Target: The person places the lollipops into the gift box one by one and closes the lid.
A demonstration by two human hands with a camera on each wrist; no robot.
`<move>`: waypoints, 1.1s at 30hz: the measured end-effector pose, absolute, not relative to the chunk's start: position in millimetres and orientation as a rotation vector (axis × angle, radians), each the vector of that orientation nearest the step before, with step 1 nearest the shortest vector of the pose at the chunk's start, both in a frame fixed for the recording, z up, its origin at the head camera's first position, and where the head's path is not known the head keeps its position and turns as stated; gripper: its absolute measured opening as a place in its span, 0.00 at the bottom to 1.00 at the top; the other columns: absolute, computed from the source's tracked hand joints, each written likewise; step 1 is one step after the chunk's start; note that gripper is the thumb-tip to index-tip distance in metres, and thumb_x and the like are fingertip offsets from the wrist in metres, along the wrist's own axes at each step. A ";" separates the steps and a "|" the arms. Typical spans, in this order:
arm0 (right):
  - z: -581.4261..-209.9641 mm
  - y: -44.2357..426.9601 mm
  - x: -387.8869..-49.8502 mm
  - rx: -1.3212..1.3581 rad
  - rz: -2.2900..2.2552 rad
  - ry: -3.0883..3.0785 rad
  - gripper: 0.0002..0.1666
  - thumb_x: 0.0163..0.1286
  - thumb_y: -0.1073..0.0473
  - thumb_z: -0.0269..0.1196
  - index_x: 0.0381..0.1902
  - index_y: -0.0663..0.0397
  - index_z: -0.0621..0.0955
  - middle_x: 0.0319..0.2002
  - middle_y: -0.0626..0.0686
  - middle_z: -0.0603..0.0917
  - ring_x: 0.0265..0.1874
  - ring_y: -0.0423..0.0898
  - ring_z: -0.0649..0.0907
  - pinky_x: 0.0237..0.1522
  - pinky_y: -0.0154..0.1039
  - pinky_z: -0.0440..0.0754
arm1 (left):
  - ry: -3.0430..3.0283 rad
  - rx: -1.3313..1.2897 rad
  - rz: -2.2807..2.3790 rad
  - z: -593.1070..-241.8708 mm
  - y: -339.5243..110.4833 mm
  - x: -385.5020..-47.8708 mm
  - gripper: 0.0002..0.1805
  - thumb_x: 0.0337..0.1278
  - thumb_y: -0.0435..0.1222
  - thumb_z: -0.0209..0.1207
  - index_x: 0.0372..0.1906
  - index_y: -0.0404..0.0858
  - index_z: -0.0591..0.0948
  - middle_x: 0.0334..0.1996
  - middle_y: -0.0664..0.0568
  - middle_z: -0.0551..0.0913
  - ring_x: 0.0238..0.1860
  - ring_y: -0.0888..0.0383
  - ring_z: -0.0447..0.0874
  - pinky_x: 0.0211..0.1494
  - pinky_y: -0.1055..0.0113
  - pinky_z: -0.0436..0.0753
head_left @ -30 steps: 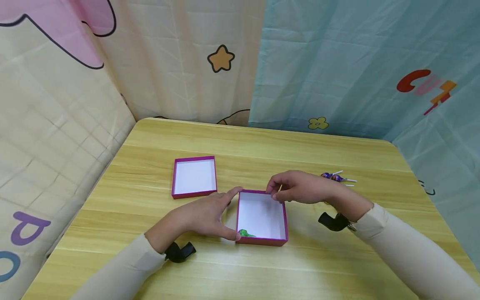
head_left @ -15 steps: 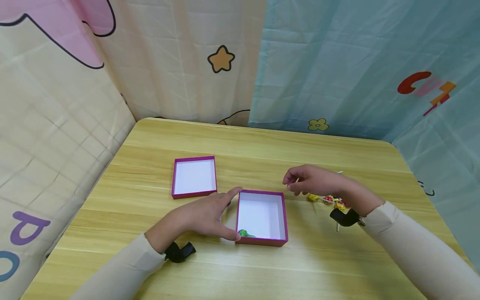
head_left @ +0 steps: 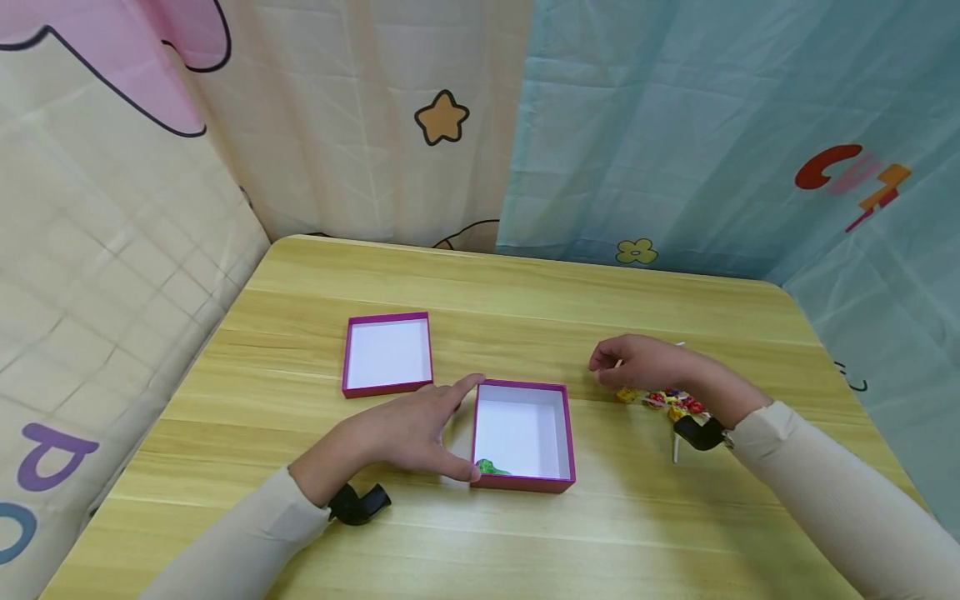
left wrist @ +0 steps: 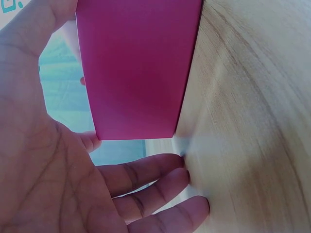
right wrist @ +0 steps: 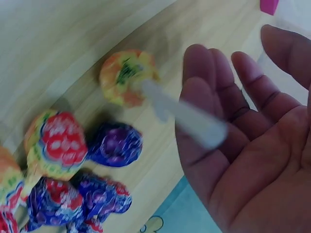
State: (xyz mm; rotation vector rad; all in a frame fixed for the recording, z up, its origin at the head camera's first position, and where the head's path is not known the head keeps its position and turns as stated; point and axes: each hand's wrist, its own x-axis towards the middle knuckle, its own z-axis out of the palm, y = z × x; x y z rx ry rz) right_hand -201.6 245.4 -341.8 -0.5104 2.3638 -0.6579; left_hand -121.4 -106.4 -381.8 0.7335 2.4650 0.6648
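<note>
In the head view my left hand [head_left: 408,429] grips the left side of an open magenta box [head_left: 523,483], thumb at the near corner and index finger at the far one. The left wrist view shows the box's side wall [left wrist: 138,73], the other fingers hanging off it. A green-wrapped sweet [head_left: 491,467] lies in the box's near left corner, partly hidden by the wall. My right hand [head_left: 648,362] is over the lollipops, right of the box. Its fingers are relaxed beside a yellow-orange lollipop [right wrist: 127,77], whose white stick [right wrist: 189,119] points towards the palm; no grip on it shows.
Several yellow, red and purple lollipops [right wrist: 58,145] lie in a cluster under the right wrist. A matching magenta lid [head_left: 388,390] lies inside up, behind and left of the box. The wooden table [head_left: 465,550] meets printed curtains [head_left: 360,125] at its back and sides.
My right hand has moved from the box's far right corner rightwards to the lollipops, uncovering some yellow ones. The left hand and box have stayed in place.
</note>
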 end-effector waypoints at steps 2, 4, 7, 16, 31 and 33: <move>-342.0 246.0 -200.5 -0.546 -0.599 2.402 0.09 0.74 0.61 0.60 0.47 0.60 0.79 0.37 0.51 0.79 0.35 0.47 0.76 0.39 0.42 0.76 | 2.470 0.738 0.665 -383.2 -107.0 -121.5 0.68 0.34 0.74 0.65 0.80 0.56 0.45 0.73 0.54 0.63 0.72 0.53 0.61 0.69 0.50 0.67; -341.8 246.7 -199.2 -0.567 -0.562 2.428 0.09 0.73 0.61 0.60 0.47 0.60 0.79 0.37 0.50 0.80 0.35 0.47 0.76 0.40 0.42 0.76 | 2.473 0.745 0.669 -383.9 -107.4 -121.6 0.68 0.34 0.74 0.65 0.80 0.56 0.45 0.73 0.54 0.63 0.72 0.53 0.61 0.68 0.50 0.67; -341.4 248.3 -197.7 -0.569 -0.540 2.444 0.09 0.72 0.61 0.61 0.47 0.60 0.79 0.37 0.50 0.81 0.35 0.46 0.77 0.40 0.42 0.77 | 2.473 0.753 0.670 -383.8 -107.4 -121.6 0.68 0.35 0.74 0.64 0.80 0.55 0.45 0.73 0.54 0.64 0.71 0.53 0.62 0.68 0.51 0.68; -337.0 257.9 -193.9 -0.579 -0.511 2.467 0.10 0.71 0.61 0.62 0.47 0.61 0.79 0.35 0.49 0.81 0.31 0.45 0.77 0.37 0.42 0.77 | 2.473 0.738 0.658 -383.5 -106.6 -122.0 0.67 0.35 0.74 0.64 0.80 0.55 0.46 0.73 0.53 0.65 0.71 0.52 0.62 0.68 0.50 0.68; -344.6 271.6 -189.1 -0.555 -0.469 2.453 0.09 0.70 0.62 0.63 0.46 0.59 0.80 0.32 0.48 0.78 0.29 0.44 0.75 0.34 0.41 0.75 | 2.473 0.736 0.658 -383.7 -106.1 -122.2 0.68 0.34 0.74 0.64 0.80 0.55 0.45 0.73 0.52 0.65 0.71 0.52 0.62 0.68 0.50 0.68; -346.2 271.6 -188.6 -0.568 -0.456 2.460 0.08 0.70 0.62 0.63 0.45 0.58 0.80 0.31 0.48 0.77 0.30 0.45 0.74 0.34 0.41 0.74 | 2.473 0.737 0.659 -383.6 -106.2 -122.4 0.68 0.35 0.74 0.64 0.80 0.55 0.45 0.73 0.52 0.65 0.71 0.52 0.62 0.68 0.50 0.67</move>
